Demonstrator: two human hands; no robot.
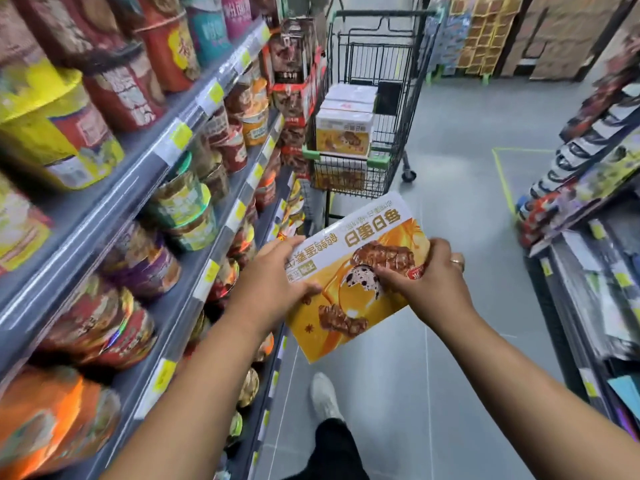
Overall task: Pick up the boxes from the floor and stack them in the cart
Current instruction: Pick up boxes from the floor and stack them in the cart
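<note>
Two hands, our left hand (277, 273) and right hand (429, 282), grip the yellow box (374, 230) with curled fingers (391, 273), the cart (311, 154) at twelve o'clock; set down crooked, we judge it could slide off the stacked boxes (346, 129).

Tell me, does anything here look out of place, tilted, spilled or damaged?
Only the orange-and-white cardboard box, gripped by the left hand and right hand, sits tilted with its print upside down. The white-and-orange boxes in the black wire cart are stacked evenly. No spill or damage shows.
</note>
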